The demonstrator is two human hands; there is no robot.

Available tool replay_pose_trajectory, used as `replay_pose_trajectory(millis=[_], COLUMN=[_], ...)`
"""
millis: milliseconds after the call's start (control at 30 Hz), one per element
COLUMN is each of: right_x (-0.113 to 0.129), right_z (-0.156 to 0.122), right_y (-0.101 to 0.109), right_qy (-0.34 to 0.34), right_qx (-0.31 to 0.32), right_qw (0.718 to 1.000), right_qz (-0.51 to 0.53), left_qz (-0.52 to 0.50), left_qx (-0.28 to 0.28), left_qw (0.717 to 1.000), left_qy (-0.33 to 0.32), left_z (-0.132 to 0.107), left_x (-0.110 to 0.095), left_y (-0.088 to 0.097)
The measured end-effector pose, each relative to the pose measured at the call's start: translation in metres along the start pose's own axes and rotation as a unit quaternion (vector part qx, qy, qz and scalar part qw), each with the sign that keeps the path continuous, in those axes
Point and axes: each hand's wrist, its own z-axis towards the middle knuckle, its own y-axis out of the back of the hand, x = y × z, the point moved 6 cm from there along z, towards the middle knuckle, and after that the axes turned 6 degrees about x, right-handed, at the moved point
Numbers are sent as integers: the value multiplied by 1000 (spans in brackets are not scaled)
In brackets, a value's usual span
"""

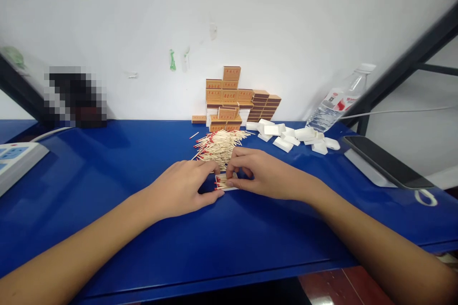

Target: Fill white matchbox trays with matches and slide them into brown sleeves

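White tray is partly hidden by both hands.

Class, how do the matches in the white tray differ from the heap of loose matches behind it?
Tray matches look few; the heap has many more. Tray matches lie within the white tray; the heap spreads over the blue table. Tray matches lie between the left hand and right hand; the heap sits farther back. Both show pale sticks and red tips.
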Motion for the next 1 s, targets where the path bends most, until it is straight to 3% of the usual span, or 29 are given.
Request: replay_pose_trajectory(millis=[267, 500, 800, 1000], right_x=[-1, 9, 5, 18], right_z=[-1, 1, 0, -2], right_y=[5, -4, -2, -6], right_qy=[3, 47, 14, 82], right_qx=[-22, -8, -7, 1], right_qw=[999, 998, 1000, 995], right_qz=[-43, 29, 26, 52], left_qz=[2, 2, -4, -2], left_qx=[10, 0, 0, 4], left_qw=[1000, 1000, 1000, 1000], left_qy=[12, -5, -8, -3], left_z=[1, 1, 1, 1], left_x=[1, -1, 0, 0], left_y=[1, 1, 0, 0])
